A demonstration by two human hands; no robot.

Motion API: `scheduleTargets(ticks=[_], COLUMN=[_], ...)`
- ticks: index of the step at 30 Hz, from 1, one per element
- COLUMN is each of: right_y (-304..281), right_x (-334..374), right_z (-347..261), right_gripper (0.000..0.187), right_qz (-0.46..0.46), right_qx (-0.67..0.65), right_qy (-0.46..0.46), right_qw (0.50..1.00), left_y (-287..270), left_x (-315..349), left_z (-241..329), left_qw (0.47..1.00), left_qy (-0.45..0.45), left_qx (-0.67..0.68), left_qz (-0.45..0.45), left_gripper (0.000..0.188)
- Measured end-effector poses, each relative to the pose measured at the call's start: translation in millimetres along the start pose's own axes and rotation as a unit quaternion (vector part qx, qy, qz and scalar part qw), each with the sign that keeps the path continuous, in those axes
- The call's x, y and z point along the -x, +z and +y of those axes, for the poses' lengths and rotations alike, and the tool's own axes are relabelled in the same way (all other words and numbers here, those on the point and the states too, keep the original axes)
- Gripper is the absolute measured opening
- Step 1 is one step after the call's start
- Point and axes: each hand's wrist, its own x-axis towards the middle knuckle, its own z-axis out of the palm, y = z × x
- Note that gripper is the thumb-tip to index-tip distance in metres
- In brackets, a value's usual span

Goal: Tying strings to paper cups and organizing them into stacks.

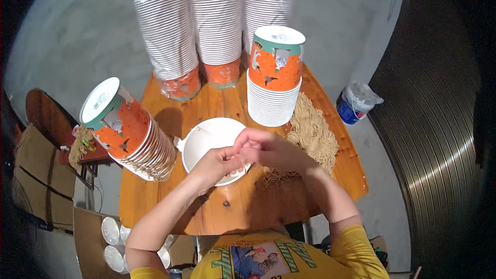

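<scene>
A white paper bucket (204, 135) sits on the wooden table in front of me, its open mouth facing up and a small white tab at the left of its rim. My left hand (216, 166) reaches over the bucket's near right side, thumb and fingers pinched together. My right hand (268, 150) meets it there, its fingers curled in and slightly blurred. Whatever lies between the fingertips is too small to make out. Just right of my right hand lies a heap of tan cord (314, 137), with loose strands trailing under my wrist.
Left, a leaning stack of orange paper buckets (132, 129) has cords hanging along its rims. Another upside-down stack (275, 75) stands at the back right. Tall plastic-wrapped stacks (216, 26) line the table's far edge. A blue-and-white pail (355, 104) is on the floor.
</scene>
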Motion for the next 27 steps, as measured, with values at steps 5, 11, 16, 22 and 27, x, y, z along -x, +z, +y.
scheduleTargets(ticks=[5,11,16,22,27], right_y=[-5,-9,-4,-3,-12], right_x=[-22,-23,-22,-16,11], right_z=[11,15,12,19,38], right_gripper=[0.011,0.011,0.009,0.009,0.013], right_qz=[0.032,0.032,0.017,0.115,0.127], right_qx=[0.059,0.005,-0.040,0.098,0.155], right_qy=[0.018,0.005,-0.021,-0.067,-0.069], right_qw=[0.998,0.999,0.999,0.986,0.977], left_y=[6,2,2,-6,-11], left_x=[1,1,-4,-4,-4], left_z=[3,4,2,4,9], left_qw=[1.000,0.999,0.999,0.996,0.995], left_qy=[0.024,0.023,0.010,0.015,-0.008], left_qx=[-0.012,-0.020,-0.013,0.019,0.041], left_qz=[0.007,-0.032,-0.049,-0.083,-0.095], left_gripper=[0.022,0.020,0.019,0.014,0.012])
